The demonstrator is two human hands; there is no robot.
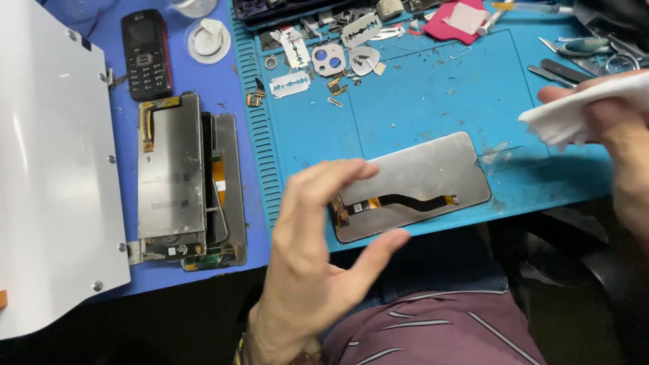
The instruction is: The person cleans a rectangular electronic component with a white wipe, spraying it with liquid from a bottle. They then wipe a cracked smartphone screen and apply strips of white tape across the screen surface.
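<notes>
While the large white metal panel with screws (47,169) fills the left side of the view, a blue silicone work mat with ridged edge (419,101) covers most of the table to the right of it. Between these two, on a darker blue surface, lies a stack of grey disassembled phone screen assemblies with orange flex cables (182,179), flat and side by side, partly overlapping.

Near the front edge of the mat lies the grey rectangular phone display panel with a black flex cable on its back (416,182), a little tilted, its back side upward. The left hand (318,250) is at the left end of this panel: the thumb is at the lower corner and the fingers curve over the upper corner, so the hand is half open and grips the panel loosely by its end. The panel seems to rest on the mat.

The right hand (618,135) is at the right edge of the view, above the mat and apart from the panel. It is closed around a crumpled white tissue cloth (574,111).

Above the stack lies a small black keypad phone (145,54). At the far part of the mat there are flat silver razor blades (291,84) and a silver camera cover with two blue lenses (328,59).
</notes>
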